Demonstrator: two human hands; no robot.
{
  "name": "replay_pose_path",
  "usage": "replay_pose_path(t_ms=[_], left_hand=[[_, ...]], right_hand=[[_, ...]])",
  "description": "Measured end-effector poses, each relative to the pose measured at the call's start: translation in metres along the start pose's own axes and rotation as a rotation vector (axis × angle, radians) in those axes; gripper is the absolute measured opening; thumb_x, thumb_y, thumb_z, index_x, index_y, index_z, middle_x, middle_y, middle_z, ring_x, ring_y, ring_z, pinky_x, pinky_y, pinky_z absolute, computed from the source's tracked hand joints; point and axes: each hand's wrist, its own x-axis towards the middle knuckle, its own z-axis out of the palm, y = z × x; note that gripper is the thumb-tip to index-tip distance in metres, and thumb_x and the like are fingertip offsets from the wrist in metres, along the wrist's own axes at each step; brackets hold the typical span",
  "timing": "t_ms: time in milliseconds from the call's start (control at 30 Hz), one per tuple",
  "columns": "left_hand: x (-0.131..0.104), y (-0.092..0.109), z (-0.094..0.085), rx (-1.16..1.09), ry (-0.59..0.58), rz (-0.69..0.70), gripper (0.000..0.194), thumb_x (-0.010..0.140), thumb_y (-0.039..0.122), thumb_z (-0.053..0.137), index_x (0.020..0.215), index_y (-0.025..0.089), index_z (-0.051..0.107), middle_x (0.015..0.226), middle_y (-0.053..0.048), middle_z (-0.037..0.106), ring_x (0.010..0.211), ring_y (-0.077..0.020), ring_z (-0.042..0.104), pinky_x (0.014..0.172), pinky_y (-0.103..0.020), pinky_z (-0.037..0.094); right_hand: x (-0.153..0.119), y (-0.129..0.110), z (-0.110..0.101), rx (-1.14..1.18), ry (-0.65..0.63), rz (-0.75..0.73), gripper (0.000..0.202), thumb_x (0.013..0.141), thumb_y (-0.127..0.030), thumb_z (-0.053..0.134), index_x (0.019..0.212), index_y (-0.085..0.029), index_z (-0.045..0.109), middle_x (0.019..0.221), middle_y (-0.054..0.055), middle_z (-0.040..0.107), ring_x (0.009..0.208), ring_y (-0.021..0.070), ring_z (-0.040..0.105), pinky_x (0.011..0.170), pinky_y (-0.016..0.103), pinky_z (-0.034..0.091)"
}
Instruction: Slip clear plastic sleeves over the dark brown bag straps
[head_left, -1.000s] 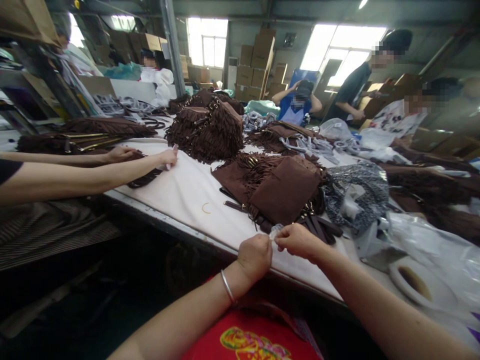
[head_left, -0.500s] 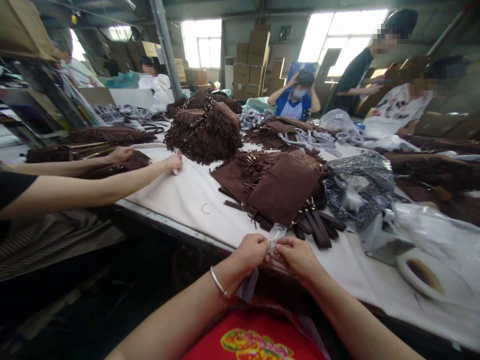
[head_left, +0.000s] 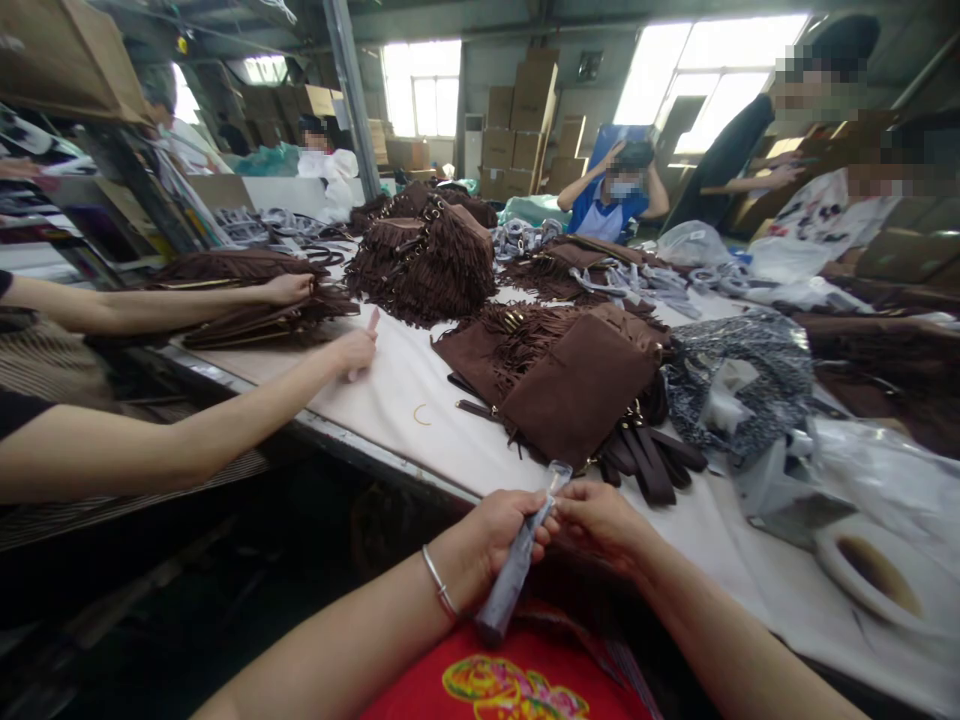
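Over my lap at the table's edge, my left hand [head_left: 514,530] is closed around a dark bag strap wrapped in clear plastic [head_left: 511,578]. The strap slants from near my red apron up to a clear end beyond my fingers. My right hand [head_left: 600,518] pinches the wrapping near that upper end, its fingertips touching my left ones. Just past my hands lies a dark brown suede bag [head_left: 577,380] with fringe and several straps [head_left: 651,465] hanging from it.
A fringed brown bag pile [head_left: 424,255] stands farther back. At right are crumpled plastic [head_left: 739,375] and a white roll [head_left: 874,575]. A co-worker's hands [head_left: 356,350] reach in from the left by other brown bags [head_left: 247,300]. A thin curved piece [head_left: 421,415] lies on the white cloth.
The wrapped strap now shows at greater length below my left hand. The co-worker's far hand has moved onto the brown bags at left. The view has shifted slightly.
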Motion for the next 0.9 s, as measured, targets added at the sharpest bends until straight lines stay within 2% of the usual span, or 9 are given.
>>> replay_pose_path(t_ms=[100,200,267,333,467,567,633,733,900], left_hand=[[-0.005,-0.007,0.005,0.020,0.073,-0.003,0.025,0.088,0.034,0.047,0.079,0.012,0.057,0.060,0.001,0.052,0.043,-0.0053,0.041,0.042,-0.016,0.034],[-0.011,-0.013,0.009,0.182,0.168,0.132,0.032,0.090,0.039,0.043,0.075,0.013,0.056,0.060,-0.001,0.055,0.043,-0.0076,0.046,0.043,-0.019,0.039],[-0.013,-0.016,0.011,0.310,0.220,0.230,0.031,0.090,0.038,0.042,0.076,0.014,0.055,0.058,-0.001,0.055,0.043,-0.0096,0.049,0.043,-0.021,0.041],[-0.014,-0.018,0.010,0.449,0.266,0.312,0.029,0.091,0.037,0.039,0.078,0.015,0.055,0.055,0.000,0.053,0.043,-0.0119,0.051,0.043,-0.023,0.042],[-0.019,-0.021,0.009,0.877,0.332,0.575,0.031,0.092,0.035,0.037,0.080,0.016,0.059,0.065,-0.007,0.062,0.060,-0.0173,0.059,0.056,-0.027,0.045],[-0.025,-0.024,0.007,1.100,0.315,0.757,0.028,0.089,0.035,0.043,0.082,0.016,0.063,0.078,-0.009,0.066,0.071,-0.0191,0.060,0.065,-0.028,0.044],[-0.027,-0.025,0.002,1.023,0.246,0.731,0.033,0.087,0.044,0.049,0.074,0.017,0.063,0.070,-0.006,0.063,0.066,-0.0175,0.057,0.062,-0.027,0.043],[-0.025,-0.024,-0.005,0.611,0.232,0.513,0.041,0.084,0.053,0.049,0.067,0.017,0.058,0.058,0.000,0.054,0.053,-0.0128,0.050,0.051,-0.024,0.039],[-0.019,-0.006,-0.003,0.050,0.121,0.198,0.025,0.076,0.040,0.058,0.072,0.015,0.057,0.057,0.005,0.048,0.045,-0.0058,0.042,0.046,-0.018,0.038]], right_hand=[[0.005,0.001,0.003,-0.275,0.111,-0.076,0.026,0.067,-0.038,0.065,0.055,-0.018,0.053,0.040,-0.004,0.046,0.038,0.0075,0.035,0.040,0.023,0.021],[0.006,0.000,0.005,-0.641,0.240,-0.233,0.021,0.067,-0.028,0.062,0.051,-0.016,0.056,0.048,0.000,0.055,0.049,0.0111,0.046,0.047,0.024,0.027],[0.001,0.000,0.005,-0.708,0.238,-0.285,0.017,0.069,-0.026,0.059,0.055,-0.016,0.061,0.054,0.001,0.060,0.057,0.0137,0.052,0.051,0.025,0.032],[-0.008,0.001,0.005,-0.563,0.190,-0.270,0.019,0.073,-0.029,0.059,0.061,-0.017,0.065,0.060,0.002,0.063,0.060,0.0152,0.055,0.055,0.026,0.036],[-0.024,0.006,0.009,0.076,-0.016,-0.090,0.029,0.077,-0.047,0.064,0.073,-0.018,0.065,0.061,0.001,0.063,0.057,0.0161,0.057,0.055,0.027,0.042],[-0.027,0.008,0.014,0.390,0.021,-0.039,0.028,0.067,-0.042,0.077,0.073,-0.018,0.065,0.059,0.000,0.062,0.054,0.0149,0.057,0.053,0.026,0.044],[-0.027,0.010,0.014,0.498,0.037,-0.050,0.027,0.065,-0.037,0.081,0.075,-0.016,0.066,0.063,0.000,0.064,0.056,0.0136,0.058,0.054,0.025,0.046],[-0.025,0.016,0.015,0.594,-0.042,-0.046,0.024,0.069,-0.034,0.080,0.079,-0.017,0.066,0.072,0.001,0.067,0.062,0.0138,0.061,0.060,0.026,0.051],[-0.027,0.021,0.024,0.701,-0.111,-0.020,0.021,0.073,-0.032,0.076,0.087,-0.018,0.068,0.083,0.004,0.071,0.077,0.0182,0.067,0.075,0.033,0.056]])
